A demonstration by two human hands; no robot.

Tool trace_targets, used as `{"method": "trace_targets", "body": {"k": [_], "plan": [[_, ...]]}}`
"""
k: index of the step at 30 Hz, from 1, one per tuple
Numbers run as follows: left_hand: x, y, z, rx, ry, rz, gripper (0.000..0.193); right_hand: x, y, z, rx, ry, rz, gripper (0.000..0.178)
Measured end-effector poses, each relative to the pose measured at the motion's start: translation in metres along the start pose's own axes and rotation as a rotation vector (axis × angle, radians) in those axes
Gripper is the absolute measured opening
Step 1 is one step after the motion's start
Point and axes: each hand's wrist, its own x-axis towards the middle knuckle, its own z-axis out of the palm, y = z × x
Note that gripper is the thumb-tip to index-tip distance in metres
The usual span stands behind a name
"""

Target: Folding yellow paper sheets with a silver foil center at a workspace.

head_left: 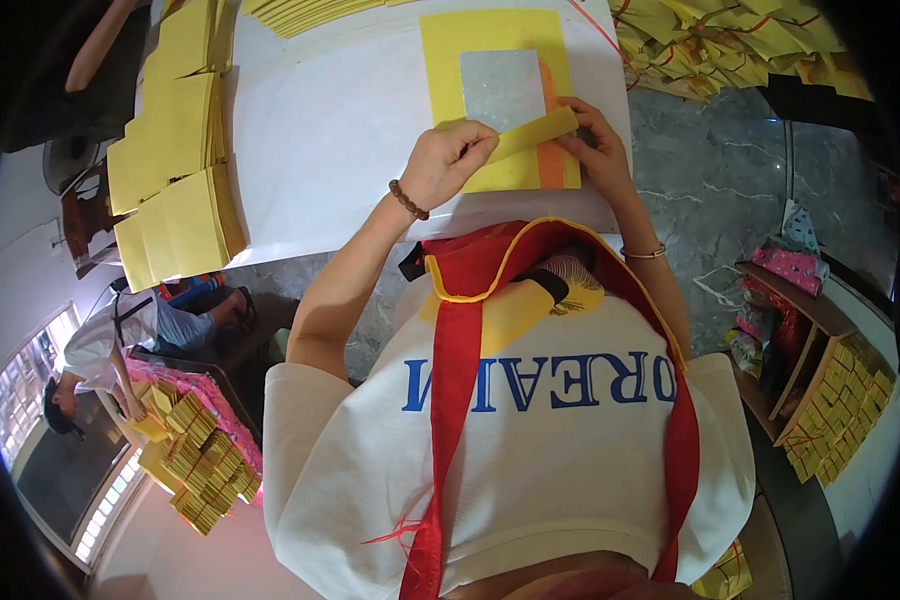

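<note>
A narrow roll or folded strip of yellow paper (535,134) slants between my two hands above a yellow sheet (444,60). My left hand (446,163) is closed on the strip's lower left end, its thumb pressed against the fingers. At the upper right end, my right hand (598,148) pinches the strip between thumb and fingers. Underneath, the sheet lies flat on the white table and bears a silver-grey square (500,85) with an orange band (551,165) along its right side. The strip and my left hand cover part of the square.
Stacks of yellow paper (175,150) line the table's (320,130) left side, and more (320,12) lie at its far edge. Bundles of yellow paper with red ties (740,40) fill the far right. At lower left another person (120,335) sits beside stacked bundles (200,455).
</note>
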Motion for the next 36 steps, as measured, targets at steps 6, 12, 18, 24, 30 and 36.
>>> {"method": "trace_targets", "body": {"k": [6, 12, 18, 24, 30, 36], "plan": [[-0.01, 0.011, -0.042, 0.201, -0.069, 0.495, 0.081, -0.002, -0.001, -0.001, 0.108, -0.004, 0.063, 0.024], [0.004, -0.03, -0.028, 0.756, 0.285, 0.47, 0.039, 0.002, -0.009, -0.003, 0.107, -0.023, 0.076, 0.027], [-0.001, -0.015, -0.035, 0.832, 0.403, 0.6, 0.033, 0.009, -0.059, -0.013, -0.578, -0.025, -0.356, 0.03], [-0.025, -0.019, -0.026, 0.605, 0.256, 0.68, 0.029, -0.017, -0.073, -0.02, -0.521, -0.303, -0.303, 0.024], [-0.02, -0.015, -0.017, 0.297, 0.156, 0.223, 0.015, -0.017, -0.06, 0.004, -0.319, 0.025, 0.151, 0.019], [-0.004, -0.019, -0.007, 0.013, 0.215, -0.16, 0.022, 0.004, -0.056, 0.022, -0.144, 0.244, 0.199, 0.027]]}}
